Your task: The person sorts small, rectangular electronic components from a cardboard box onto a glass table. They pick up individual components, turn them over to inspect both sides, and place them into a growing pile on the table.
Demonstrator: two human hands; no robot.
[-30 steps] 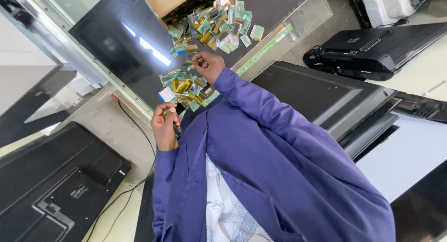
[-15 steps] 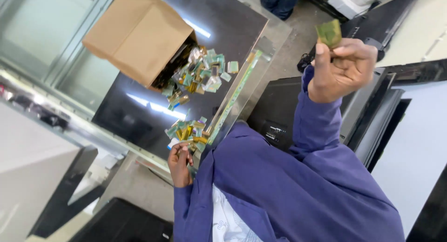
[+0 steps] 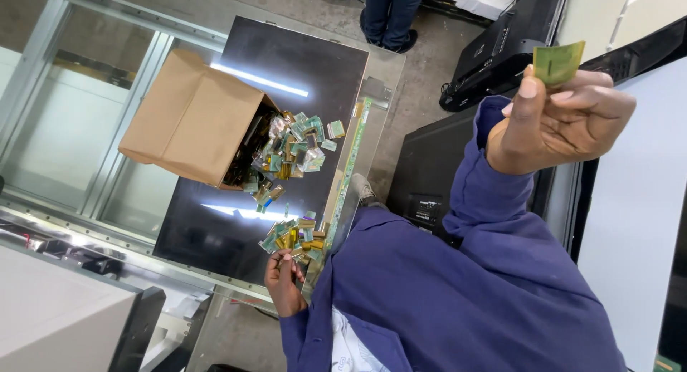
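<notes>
A grey concrete floor [image 3: 422,64] runs under a glossy black flat panel [image 3: 300,64] that mirrors two bright strip lights. Silver metal frames with glass panes [image 3: 64,136] stand beside it. Black flat screens [image 3: 429,172] lie stacked nearby, beside a white board [image 3: 637,236].

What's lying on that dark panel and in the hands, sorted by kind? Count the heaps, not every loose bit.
Cardboard box, on its side on the dark panel: 1
Heaps of small green and gold pieces: 2, one at the box mouth, one by the left hand
Green piece held up in the right hand: 1
Total: 4
</notes>
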